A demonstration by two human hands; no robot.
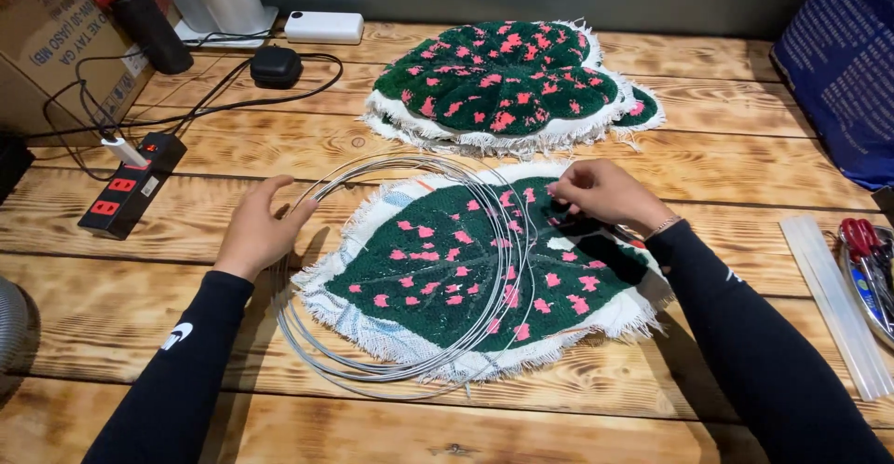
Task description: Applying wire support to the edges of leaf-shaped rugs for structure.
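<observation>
Nearest the camera, two black sleeves (177, 371) come in from the bottom corners over the wooden plank surface (112, 268). Between them lies a leaf-shaped tufted rug piece (447, 268), dark green with pink flecks and a frayed white cloth border, flat on the boards in the middle of the view. A coil of thin grey wire (410, 259), several loops wide, lies across the leaf's left half and spills off its left edge. The left hand (261, 226) sits at the coil's upper left, fingers curled loosely around the wire strands, thumb up top. The right hand (605, 194) is over on the leaf's upper right edge, fingertips bunched together and pinching at the green pile there; exactly what is between them, I cannot tell. Behind the leaf, a stack of matching leaf pieces (503, 77) rests further up the surface, well apart from the hands. Off to the left, a black power strip (130, 184) with red switches, cables trailing from it, a small black pouch (276, 66) and a white power bank (324, 26). At the far right edge, clear glue sticks (833, 306) lie beside a metal tray holding red-handled scissors (866, 250).
</observation>
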